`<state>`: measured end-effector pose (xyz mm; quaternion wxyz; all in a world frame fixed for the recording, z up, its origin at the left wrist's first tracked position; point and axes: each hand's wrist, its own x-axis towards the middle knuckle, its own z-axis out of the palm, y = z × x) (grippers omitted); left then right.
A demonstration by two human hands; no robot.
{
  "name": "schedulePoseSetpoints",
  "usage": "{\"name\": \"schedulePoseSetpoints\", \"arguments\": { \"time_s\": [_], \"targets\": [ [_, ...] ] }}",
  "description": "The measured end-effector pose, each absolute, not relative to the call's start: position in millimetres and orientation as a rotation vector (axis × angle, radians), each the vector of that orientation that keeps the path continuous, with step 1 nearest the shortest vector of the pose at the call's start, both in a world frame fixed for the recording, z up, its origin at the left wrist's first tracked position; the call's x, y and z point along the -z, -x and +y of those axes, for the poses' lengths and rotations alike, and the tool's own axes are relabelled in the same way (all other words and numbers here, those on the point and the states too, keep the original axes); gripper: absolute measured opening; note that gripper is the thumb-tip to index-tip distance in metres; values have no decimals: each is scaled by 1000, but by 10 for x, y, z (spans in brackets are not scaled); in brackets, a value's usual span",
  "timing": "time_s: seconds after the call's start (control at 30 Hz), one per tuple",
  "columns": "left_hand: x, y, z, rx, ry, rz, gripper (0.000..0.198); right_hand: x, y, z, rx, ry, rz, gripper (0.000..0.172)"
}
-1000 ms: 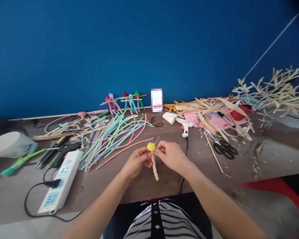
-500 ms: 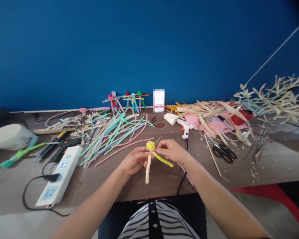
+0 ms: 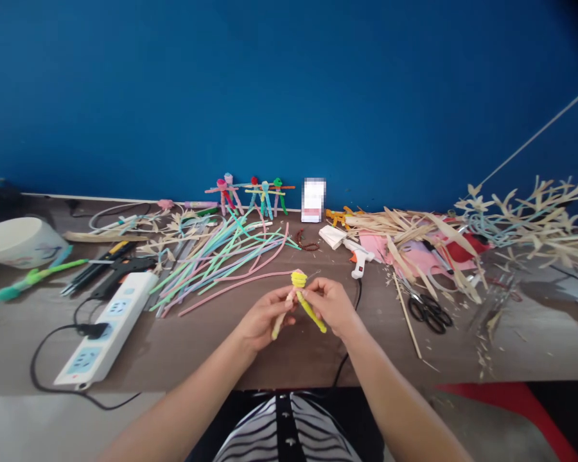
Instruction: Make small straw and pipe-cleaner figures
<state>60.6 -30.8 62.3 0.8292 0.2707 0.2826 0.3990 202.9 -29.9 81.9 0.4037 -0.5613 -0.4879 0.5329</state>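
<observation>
Both my hands pinch a small pipe-cleaner figure (image 3: 299, 280) just above the brown table (image 3: 197, 346). It has a coiled yellow head, a pale cream stem and a yellow-green strand hanging down to the right. My left hand (image 3: 262, 319) grips the cream stem from the left, fingers closed. On the right side my right hand (image 3: 333, 305) pinches the figure just under the head, fingers closed on the yellow-green strand.
A pile of loose pastel pipe cleaners (image 3: 221, 256) lies behind my hands. Finished pipe-cleaner figures (image 3: 250, 192) lean on the blue wall. A white power strip (image 3: 108, 327), a glue gun (image 3: 359, 256), black scissors (image 3: 428, 311), straw strips (image 3: 428, 231) and a white bowl (image 3: 17, 240) are around.
The two legs of the figure have swung: the cream stem now tilts down left and the yellow-green strand hangs down right, closer to my right hand. Both hands kept their hold.
</observation>
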Motion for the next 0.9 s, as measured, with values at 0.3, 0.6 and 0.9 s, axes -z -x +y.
{"name": "schedulePoseSetpoints", "arguments": {
  "time_s": [0.3,0.6,0.9],
  "targets": [
    [-589,-721,-315,-935,-628,824,26,-697,-2028,-329,-1317,1409,-1256,27],
    [-584,-700,-326,-991,-657,854,24,-701,-2047,-317,-1333,1425,-1254,25],
    [-576,-677,-302,-924,-594,738,24,-646,-2043,-294,-1485,1247,-1070,19]
  ]
}}
